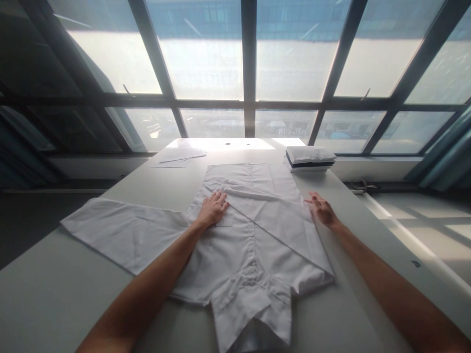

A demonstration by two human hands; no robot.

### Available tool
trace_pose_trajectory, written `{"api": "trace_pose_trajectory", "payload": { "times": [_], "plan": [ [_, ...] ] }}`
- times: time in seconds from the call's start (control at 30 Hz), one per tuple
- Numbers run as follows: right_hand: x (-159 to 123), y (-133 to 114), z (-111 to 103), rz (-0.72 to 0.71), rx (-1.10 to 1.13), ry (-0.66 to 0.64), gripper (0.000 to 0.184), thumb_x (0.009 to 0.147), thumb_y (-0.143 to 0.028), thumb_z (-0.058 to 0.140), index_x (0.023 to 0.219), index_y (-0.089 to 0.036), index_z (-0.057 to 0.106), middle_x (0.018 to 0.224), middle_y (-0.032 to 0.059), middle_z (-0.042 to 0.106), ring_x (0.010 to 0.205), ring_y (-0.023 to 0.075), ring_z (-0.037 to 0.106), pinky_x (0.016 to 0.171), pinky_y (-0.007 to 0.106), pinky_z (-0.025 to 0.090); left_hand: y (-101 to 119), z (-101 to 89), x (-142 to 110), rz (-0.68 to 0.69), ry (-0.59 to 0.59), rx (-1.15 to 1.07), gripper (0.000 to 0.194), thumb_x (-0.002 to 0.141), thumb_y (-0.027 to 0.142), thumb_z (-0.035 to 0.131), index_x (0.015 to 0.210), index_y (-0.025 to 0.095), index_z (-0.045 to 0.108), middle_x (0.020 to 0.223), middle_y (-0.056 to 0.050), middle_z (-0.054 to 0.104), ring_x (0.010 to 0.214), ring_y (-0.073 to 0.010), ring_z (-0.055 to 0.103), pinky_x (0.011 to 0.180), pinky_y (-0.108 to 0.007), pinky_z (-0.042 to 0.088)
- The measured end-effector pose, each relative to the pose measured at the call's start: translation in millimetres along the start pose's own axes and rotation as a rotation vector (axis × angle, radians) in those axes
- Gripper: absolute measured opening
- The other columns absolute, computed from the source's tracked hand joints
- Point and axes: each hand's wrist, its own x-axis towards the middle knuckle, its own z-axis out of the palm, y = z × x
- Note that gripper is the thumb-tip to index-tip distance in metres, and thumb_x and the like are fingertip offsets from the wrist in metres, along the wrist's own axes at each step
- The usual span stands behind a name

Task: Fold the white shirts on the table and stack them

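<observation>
A white button shirt [270, 245] lies spread on the table, front up, its collar [239, 306] pointing towards me. One sleeve [125, 230] stretches out to the left. The other is folded across the body and reaches the area under my left hand. My left hand [214, 208] rests flat on the shirt near the pocket, fingers extended and holding nothing. At the shirt's right edge is my right hand [321, 208], its fingers stretched out towards the cloth. Whether those fingertips touch the fabric is hard to tell.
Folded garments, white with a dark layer between, form a stack [309, 158] at the far right of the white table [154, 191]. Thin white sheets [180, 156] lie at the far left. Large windows [209, 68] rise beyond. A small dark object [415, 264] lies at right.
</observation>
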Motion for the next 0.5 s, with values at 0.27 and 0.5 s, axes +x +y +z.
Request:
{"api": "trace_pose_trajectory", "payload": {
  "times": [0.27, 0.5],
  "plan": [
    [-1.1, -1.5, -2.2, 0.064, 0.167, 0.132, 0.069, 0.105, -0.049, 0.020, 0.084, -0.021, 0.079, 0.129, 0.0176, 0.071, 0.131, 0.0314, 0.058, 0.112, 0.047, 0.043, 1.6, -1.6, -0.8, -0.005, 0.001, -0.002, 0.058, 0.106, 0.045, 0.030, 0.158, 0.022, 0.042, 0.168, -0.011, 0.030, 0.157, -0.0306, 0.024, 0.124, -0.056, 0.023],
    [2.1, -1.0, 0.8, -0.007, 0.139, 0.109, 0.060, 0.104, -0.044, 0.025, 0.064, -0.024, 0.065, 0.114, 0.0180, 0.075, 0.129, 0.0307, 0.058, 0.109, 0.044, 0.043, 3.2, -3.7, -1.5, -0.018, -0.003, 0.006, 0.057, 0.106, 0.045, 0.030, 0.158, 0.024, 0.042, 0.169, -0.009, 0.030, 0.156, -0.0296, 0.024, 0.124, -0.055, 0.022]
  ]
}}
